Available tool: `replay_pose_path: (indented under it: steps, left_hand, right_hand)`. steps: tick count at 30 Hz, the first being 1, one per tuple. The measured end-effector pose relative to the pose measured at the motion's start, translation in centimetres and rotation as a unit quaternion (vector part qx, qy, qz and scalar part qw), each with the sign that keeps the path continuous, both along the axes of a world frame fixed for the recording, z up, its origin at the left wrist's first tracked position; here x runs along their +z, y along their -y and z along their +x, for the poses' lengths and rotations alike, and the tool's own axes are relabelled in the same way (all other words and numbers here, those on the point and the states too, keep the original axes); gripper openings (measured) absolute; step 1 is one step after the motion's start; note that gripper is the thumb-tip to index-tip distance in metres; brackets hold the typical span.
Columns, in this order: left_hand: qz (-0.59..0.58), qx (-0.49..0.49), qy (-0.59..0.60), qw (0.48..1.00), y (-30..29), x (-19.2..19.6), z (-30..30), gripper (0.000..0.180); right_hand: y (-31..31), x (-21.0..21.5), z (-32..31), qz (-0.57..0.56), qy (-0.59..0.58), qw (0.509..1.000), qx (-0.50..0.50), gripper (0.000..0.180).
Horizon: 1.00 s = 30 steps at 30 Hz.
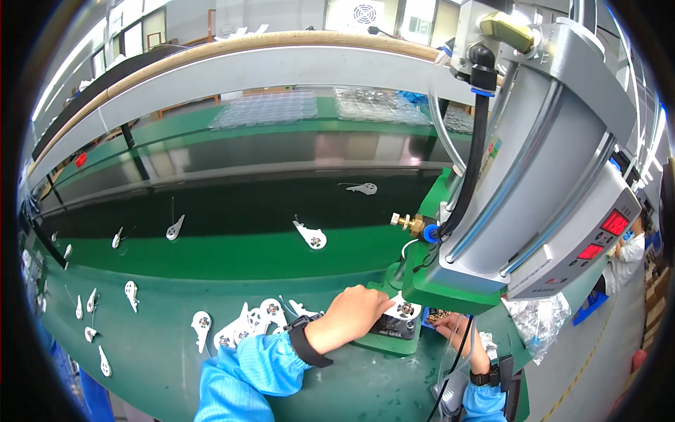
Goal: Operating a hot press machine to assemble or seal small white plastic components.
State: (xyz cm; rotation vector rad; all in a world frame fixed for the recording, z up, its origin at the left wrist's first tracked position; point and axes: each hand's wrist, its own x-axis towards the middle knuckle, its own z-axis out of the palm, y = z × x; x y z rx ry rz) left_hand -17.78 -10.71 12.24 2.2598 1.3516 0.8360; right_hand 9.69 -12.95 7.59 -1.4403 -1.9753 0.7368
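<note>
Left hand [355,309], just right of lower centre, reaching in from a blue sleeve with a dark wrist strap, fingers curled down onto a white flat part [405,308] seated on the dark fixture [391,329] beneath the grey press machine [534,176] — pressing or pinching it, apparently to keep it square under the tool head; whether truly gripped or only pinned, impossible to tell. Right hand [458,330], lower right of the frame, half hidden beneath the machine's green base, fingers loosely bent near a small heap of brass-coloured bits [437,316], seemingly parked close for easy picking; open or closed cannot be told. More white parts [246,320] heaped just left of the left wrist on the green surface [169,366], kept within easy reach. Others lying singly, well apart, along the dark conveyor belt [232,204] across the middle of the frame. Clear blister trays [267,109] stacked beyond, upper centre. Crumpled clear bag [538,316] beside the machine at lower right.
</note>
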Motion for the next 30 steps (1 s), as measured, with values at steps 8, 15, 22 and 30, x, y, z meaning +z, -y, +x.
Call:
replay_pose_path:
  steps: [8, 15, 22, 30]
  left_hand:
    - [-0.018, -0.009, -0.057, 0.998, -0.4, -0.1, -0.1, 0.035]
    - [-0.041, 0.047, -0.018, 0.998, -13.8, -4.2, -4.7, 0.045]
    - [-0.052, 0.225, -0.263, 0.937, -16.5, -11.2, -7.1, 0.042]
    - [-0.148, 0.104, 0.054, 0.982, -9.8, -5.2, -6.7, 0.023]
  right_hand:
    - [-1.1, -3.6, 0.5, 0.059, -0.128, 0.980, -0.141, 0.017]
    - [-0.5, -5.9, 1.0, 0.252, -0.067, 0.936, -0.236, 0.017]
    - [-0.5, -7.4, 1.1, 0.270, 0.039, 0.940, -0.206, 0.026]
    - [-0.1, -3.5, -0.2, 0.251, -0.029, 0.941, -0.226, 0.011]
